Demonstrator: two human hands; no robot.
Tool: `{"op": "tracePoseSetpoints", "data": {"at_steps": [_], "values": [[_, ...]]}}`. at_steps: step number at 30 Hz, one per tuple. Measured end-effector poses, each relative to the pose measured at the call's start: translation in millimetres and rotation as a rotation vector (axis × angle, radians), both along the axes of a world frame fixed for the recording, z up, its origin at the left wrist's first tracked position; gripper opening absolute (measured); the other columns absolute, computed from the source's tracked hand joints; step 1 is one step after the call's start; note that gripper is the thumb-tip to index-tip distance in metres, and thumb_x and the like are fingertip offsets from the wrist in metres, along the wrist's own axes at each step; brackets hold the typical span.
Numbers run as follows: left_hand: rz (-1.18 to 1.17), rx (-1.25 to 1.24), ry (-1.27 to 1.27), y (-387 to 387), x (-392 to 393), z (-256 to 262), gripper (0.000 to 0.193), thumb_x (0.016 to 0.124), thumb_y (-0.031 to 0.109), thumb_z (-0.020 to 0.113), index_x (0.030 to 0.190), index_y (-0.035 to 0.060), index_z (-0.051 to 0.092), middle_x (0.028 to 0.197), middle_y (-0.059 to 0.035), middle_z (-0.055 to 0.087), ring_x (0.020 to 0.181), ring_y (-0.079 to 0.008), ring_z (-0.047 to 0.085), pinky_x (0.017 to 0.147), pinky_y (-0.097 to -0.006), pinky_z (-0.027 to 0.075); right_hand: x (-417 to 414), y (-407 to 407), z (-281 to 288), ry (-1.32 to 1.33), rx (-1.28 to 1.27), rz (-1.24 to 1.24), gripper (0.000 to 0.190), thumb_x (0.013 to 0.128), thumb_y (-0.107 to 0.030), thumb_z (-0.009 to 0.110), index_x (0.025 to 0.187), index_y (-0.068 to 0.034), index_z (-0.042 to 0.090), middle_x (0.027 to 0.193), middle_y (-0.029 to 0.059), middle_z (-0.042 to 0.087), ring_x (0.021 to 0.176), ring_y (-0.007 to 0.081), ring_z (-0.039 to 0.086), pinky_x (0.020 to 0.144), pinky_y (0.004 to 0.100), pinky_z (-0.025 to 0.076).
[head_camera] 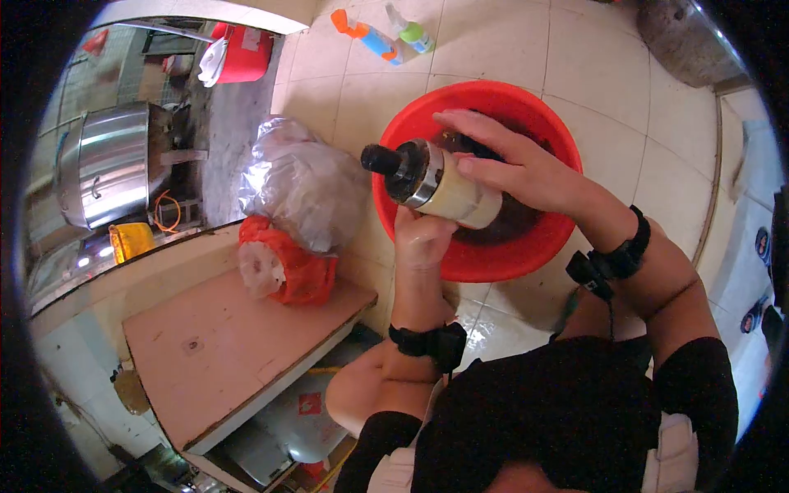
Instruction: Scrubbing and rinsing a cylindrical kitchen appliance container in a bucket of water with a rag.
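Note:
My left hand [425, 237] grips a cream-coloured bottle [471, 200] from below. The bottle lies tilted over a red plastic basin [505, 269], its black stopper and shiny metal collar towards the upper left. My right hand [530, 166] touches the bottle's upper side near its base, with the fingers stretched out and apart. Dark contents [524, 215] fill the inside of the basin; what they are is partly hidden by my hands and the bottle.
Two spray bottles, one orange and blue [376, 43], one green [416, 37], stand on the tiled floor [604, 80]. Clear plastic bags [308, 185] and a red bag [308, 277] sit left, by a low pink-topped table [246, 351]. Beyond are a steel drum [117, 166] and red bucket [246, 55].

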State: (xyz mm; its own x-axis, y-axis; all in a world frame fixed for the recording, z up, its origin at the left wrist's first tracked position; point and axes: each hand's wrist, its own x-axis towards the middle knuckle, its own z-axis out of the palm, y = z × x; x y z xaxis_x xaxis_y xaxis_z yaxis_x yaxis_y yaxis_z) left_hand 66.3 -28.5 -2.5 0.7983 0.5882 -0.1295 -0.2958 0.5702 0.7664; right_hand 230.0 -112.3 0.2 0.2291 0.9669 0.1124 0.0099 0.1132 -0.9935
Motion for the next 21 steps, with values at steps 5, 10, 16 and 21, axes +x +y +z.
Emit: {"op": "tracePoseSetpoints", "data": {"at_steps": [5, 10, 16, 21], "values": [[-0.112, -0.131, -0.036, 1, -5, 3, 0.074, 0.062, 0.007, 0.065, 0.132, 0.0028, 0.04, 0.128, -0.0117, 0.051, 0.118, -0.0277, 0.049, 0.1, -0.0396, 0.039, 4, -1, 6, 0.478, -0.067, 0.206, 0.048, 0.09, -0.016, 0.047, 0.135, -0.002, 0.04, 0.13, 0.0111, 0.049, 0.122, 0.0189, 0.043, 0.104, 0.032, 0.031], [-0.062, -0.014, 0.095, -4, 7, 11, 0.072, 0.079, 0.045, 0.064, 0.134, 0.0049, 0.038, 0.133, -0.0097, 0.045, 0.122, -0.0268, 0.045, 0.103, -0.0404, 0.037, 7, -4, 14, 0.514, -0.049, 0.206, 0.048, 0.089, -0.013, 0.046, 0.135, -0.002, 0.04, 0.123, 0.01, 0.053, 0.116, 0.0171, 0.048, 0.1, 0.0313, 0.036], [-0.235, 0.246, 0.309, 0, 16, 37, 0.09, 0.076, 0.076, 0.043, 0.132, 0.0056, 0.039, 0.117, -0.0169, 0.057, 0.099, -0.0305, 0.061, 0.084, -0.045, 0.052, 17, -14, 26, 0.558, -0.096, 0.199, 0.044, 0.083, -0.008, 0.053, 0.126, -0.002, 0.042, 0.107, 0.0076, 0.057, 0.095, 0.0132, 0.055, 0.081, 0.0289, 0.047], [-0.301, 0.111, 0.425, 2, 19, 67, 0.075, 0.083, 0.065, 0.047, 0.123, 0.0016, 0.045, 0.099, -0.0148, 0.062, 0.084, -0.0249, 0.065, 0.074, -0.0379, 0.055, 23, -18, 39, 0.51, -0.116, 0.198, 0.039, 0.078, -0.007, 0.057, 0.115, -0.001, 0.045, 0.097, 0.0079, 0.06, 0.083, 0.0125, 0.057, 0.072, 0.0284, 0.049]]}}
